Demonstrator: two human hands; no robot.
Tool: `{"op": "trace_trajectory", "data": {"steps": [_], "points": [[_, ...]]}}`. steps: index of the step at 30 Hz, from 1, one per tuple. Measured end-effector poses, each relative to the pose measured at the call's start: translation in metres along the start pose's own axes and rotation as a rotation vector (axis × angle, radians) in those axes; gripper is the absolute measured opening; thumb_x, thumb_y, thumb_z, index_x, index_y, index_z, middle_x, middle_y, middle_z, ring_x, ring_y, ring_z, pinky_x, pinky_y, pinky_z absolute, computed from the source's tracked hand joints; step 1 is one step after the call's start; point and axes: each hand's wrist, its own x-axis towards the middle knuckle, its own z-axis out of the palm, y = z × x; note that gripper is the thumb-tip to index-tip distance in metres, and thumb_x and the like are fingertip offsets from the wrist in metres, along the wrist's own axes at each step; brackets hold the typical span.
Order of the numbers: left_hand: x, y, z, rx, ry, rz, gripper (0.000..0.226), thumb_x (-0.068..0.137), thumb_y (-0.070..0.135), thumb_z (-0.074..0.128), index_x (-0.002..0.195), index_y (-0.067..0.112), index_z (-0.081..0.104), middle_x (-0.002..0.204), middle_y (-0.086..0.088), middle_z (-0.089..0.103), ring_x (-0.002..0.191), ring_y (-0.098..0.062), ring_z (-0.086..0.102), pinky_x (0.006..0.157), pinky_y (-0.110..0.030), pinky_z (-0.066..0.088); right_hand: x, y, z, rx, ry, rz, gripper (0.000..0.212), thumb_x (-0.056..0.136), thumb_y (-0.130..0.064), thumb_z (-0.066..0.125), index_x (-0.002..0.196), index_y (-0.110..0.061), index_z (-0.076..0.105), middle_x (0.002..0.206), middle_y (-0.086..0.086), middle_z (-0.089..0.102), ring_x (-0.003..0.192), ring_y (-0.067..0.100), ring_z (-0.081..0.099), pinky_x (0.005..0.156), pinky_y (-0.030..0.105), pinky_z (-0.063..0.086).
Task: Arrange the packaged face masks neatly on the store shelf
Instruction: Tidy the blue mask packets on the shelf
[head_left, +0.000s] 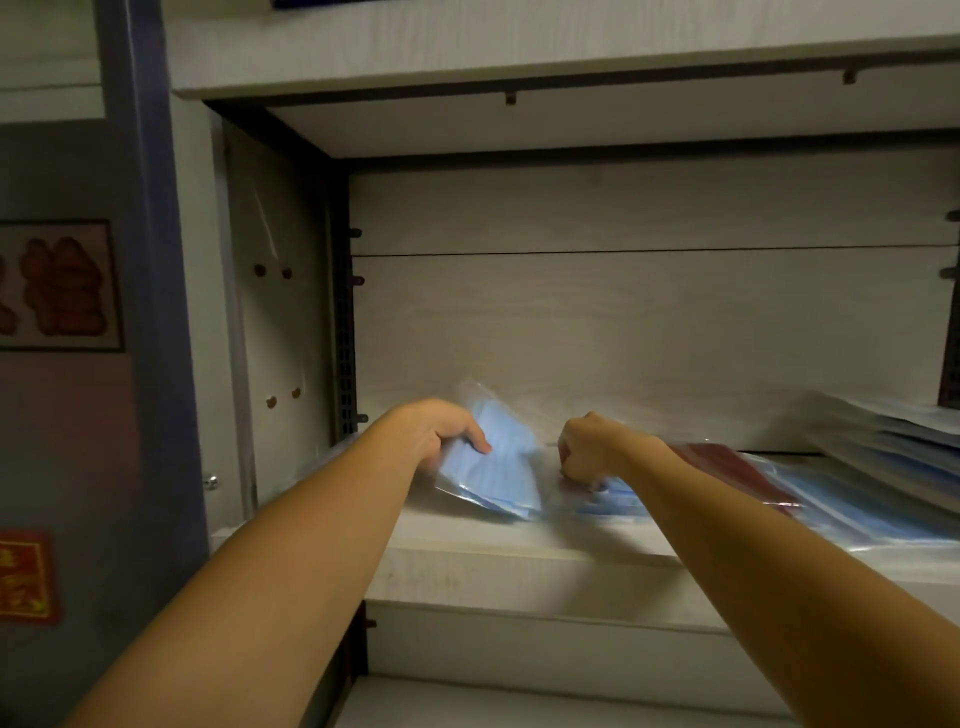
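Head view: left hand (447, 434) grips tilted pack of blue masks (493, 467), thumb on top, pack raised off shelf board (519, 545) at left end. Right hand (587, 449) curled, seemingly pinching edge of flat-lying pack (608, 501); grasp partly hidden. More packs stacked at right (883, 467).

Advice: tilted pack is best lowered flat, edges squared to shelf front, flush beside neighbour, plastic smoothed.

Writing: none legible on packs; red sticker (26, 577) on left wall, characters unreadable.

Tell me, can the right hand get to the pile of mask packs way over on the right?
Probably yes. The right hand grips a flat pack mid-shelf, and the stacked packs lie further right on the same shelf, nothing standing between. It would need to let go first.
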Motion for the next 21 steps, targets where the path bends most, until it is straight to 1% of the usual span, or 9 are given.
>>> {"op": "trace_trajectory", "data": {"steps": [2, 5, 7, 9, 10, 12, 14, 17, 21], "points": [[-0.003, 0.002, -0.01, -0.035, 0.0, 0.042, 0.011, 0.084, -0.005, 0.069, 0.093, -0.004, 0.063, 0.092, -0.019, 0.068, 0.086, -0.036, 0.066, 0.09, -0.051, 0.054, 0.003, 0.001, -0.001, 0.048, 0.011, 0.029, 0.022, 0.09, -0.021, 0.059, 0.091, -0.005, 0.075, 0.08, 0.006, 0.074, 0.069, 0.02, 0.062, 0.073, 0.029, 0.052], [-0.001, 0.007, -0.029, -0.137, 0.023, 0.175, 0.024, 0.083, -0.008, 0.07, 0.107, -0.007, 0.062, 0.09, -0.019, 0.068, 0.079, -0.033, 0.066, 0.09, -0.05, 0.052, 0.005, 0.004, -0.003, 0.224, 0.157, 0.069, 0.054, 0.104, -0.049, 0.038, 0.121, -0.005, 0.065, 0.126, 0.016, 0.064, 0.102, 0.03, 0.059, 0.091, 0.037, 0.046], [0.007, 0.009, -0.041, -0.219, 0.065, 0.265, 0.039, 0.083, -0.007, 0.072, 0.118, -0.005, 0.055, 0.109, -0.018, 0.065, 0.101, -0.031, 0.063, 0.103, -0.05, 0.037, 0.004, 0.002, -0.005, 0.535, 0.255, 0.035, 0.069, 0.1, -0.063, 0.035, 0.126, -0.005, 0.061, 0.127, 0.016, 0.062, 0.11, 0.031, 0.059, 0.095, 0.04, 0.045], [0.018, 0.01, -0.047, -0.309, 0.081, 0.338, 0.069, 0.079, -0.003, 0.078, 0.137, -0.001, 0.04, 0.136, -0.014, 0.055, 0.132, -0.026, 0.045, 0.117, -0.057, 0.015, 0.004, -0.007, -0.009, 0.947, 0.249, -0.038, 0.075, 0.092, -0.07, 0.043, 0.128, -0.007, 0.059, 0.123, 0.012, 0.064, 0.107, 0.029, 0.062, 0.094, 0.039, 0.046], [0.02, 0.01, -0.047, -0.345, 0.067, 0.372, 0.073, 0.078, -0.002, 0.08, 0.137, 0.0, 0.036, 0.136, -0.009, 0.053, 0.132, -0.021, 0.042, 0.117, -0.059, 0.01, 0.005, -0.013, -0.01, 1.123, 0.223, -0.076, 0.08, 0.086, -0.073, 0.047, 0.131, -0.008, 0.057, 0.121, 0.01, 0.064, 0.106, 0.027, 0.062, 0.097, 0.04, 0.047], [0.031, 0.01, -0.046, -0.458, 0.079, 0.424, 0.082, 0.067, 0.003, 0.088, 0.13, 0.002, 0.036, 0.128, -0.009, 0.055, 0.123, -0.019, 0.047, 0.117, -0.062, 0.02, 0.011, -0.025, -0.009, 1.393, 0.176, -0.134, 0.096, 0.07, -0.08, 0.057, 0.134, -0.009, 0.053, 0.111, 0.003, 0.063, 0.1, 0.022, 0.062, 0.096, 0.041, 0.049], [0.036, 0.009, -0.039, -0.48, 0.09, 0.457, 0.088, 0.062, 0.003, 0.09, 0.134, 0.004, 0.04, 0.129, -0.014, 0.058, 0.118, -0.029, 0.057, 0.106, -0.06, 0.041, 0.02, -0.037, -0.008, 1.567, 0.186, -0.154, 0.096, 0.067, -0.071, 0.074, 0.135, -0.006, 0.053, 0.098, -0.001, 0.062, 0.09, 0.018, 0.062, 0.085, 0.038, 0.052], [0.045, 0.009, -0.027, -0.514, 0.108, 0.563, 0.046, 0.076, -0.012, 0.076, 0.113, 0.003, 0.054, 0.108, -0.02, 0.067, 0.095, -0.037, 0.069, 0.083, -0.052, 0.058, 0.034, -0.052, -0.006, 1.633, 0.359, -0.104, 0.054, 0.082, -0.019, 0.083, 0.126, -0.004, 0.057, 0.106, 0.007, 0.07, 0.09, 0.023, 0.07, 0.08, 0.042, 0.06], [0.058, 0.023, -0.026, -0.492, -0.01, 0.653, 0.032, 0.078, -0.008, 0.073, 0.108, 0.0, 0.068, 0.096, -0.019, 0.073, 0.089, -0.034, 0.071, 0.09, -0.05, 0.057, 0.057, -0.052, -0.013, 1.599, 0.525, -0.077, 0.036, 0.082, -0.001, 0.078, 0.112, -0.01, 0.06, 0.104, 0.008, 0.07, 0.085, 0.021, 0.069, 0.07, 0.033, 0.056]]}}
